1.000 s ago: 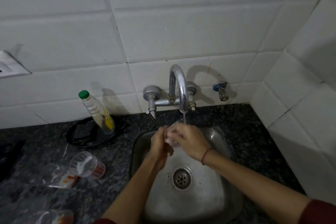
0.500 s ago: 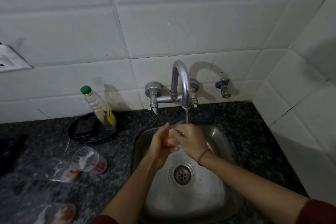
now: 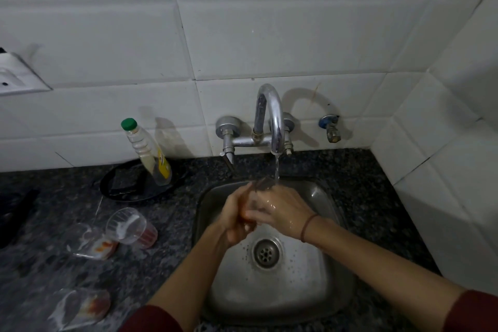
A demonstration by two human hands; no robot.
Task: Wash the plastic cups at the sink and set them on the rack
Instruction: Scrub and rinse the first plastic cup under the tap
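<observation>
Rinse step: we hold one plastic cup (image 3: 258, 188) under the tap stream (image 3: 276, 170), over the sink (image 3: 318, 272).

Left hand (image 3: 235, 219) and right hand (image 3: 280, 210) are pressed together, both clamped on the cup; it's mostly hidden betw. fingers, only the clear rim pokes out at the top, w/ an orange-ish patch low between the palms. Three more cups (image 3: 132, 225) (image 3: 93, 242) (image 3: 80, 307) lie on the counter well to the left of the left hand, unwashed by the look of it. No rack in view. Risks, our guess: wet thin plastic could slip or buckle if squeezed hard; stream hitting the rim could splash. Bottle (image 3: 147, 152) up-left of hands: yellow label, text not legible.
</observation>
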